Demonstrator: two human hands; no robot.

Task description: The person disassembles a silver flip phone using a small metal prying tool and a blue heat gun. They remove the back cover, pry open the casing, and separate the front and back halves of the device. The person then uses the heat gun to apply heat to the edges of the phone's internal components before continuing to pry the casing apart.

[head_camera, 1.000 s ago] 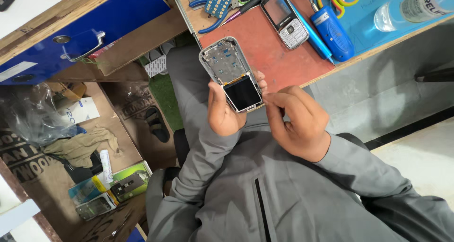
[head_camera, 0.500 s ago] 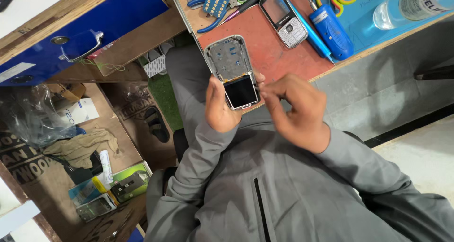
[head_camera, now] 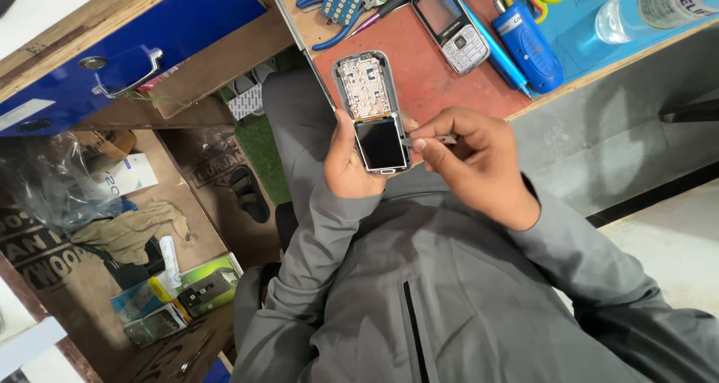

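Observation:
My left hand (head_camera: 343, 167) holds an opened keypad phone (head_camera: 372, 106) upright over my lap. Its front cover is off, so the bare key contacts show above a small dark screen. My right hand (head_camera: 473, 158) pinches a thin metal tool (head_camera: 433, 140), whose tip touches the phone's right edge beside the screen. Both grey sleeves reach up from the bottom of the view. The phone's lower end is hidden in my left palm.
A red mat (head_camera: 438, 80) on the workbench carries a whole grey phone (head_camera: 453, 25), a blue oblong device (head_camera: 533, 47), a loose blue keypad (head_camera: 343, 0) and blue-handled pliers (head_camera: 337, 37). A clear bottle (head_camera: 659, 8) lies far right. A blue drawer (head_camera: 127, 46), boxes and a sandal (head_camera: 247, 192) are left.
My right hand has risen from below the phone to its right side and brought the tool tip to the screen's edge. The phone has tilted slightly more upright.

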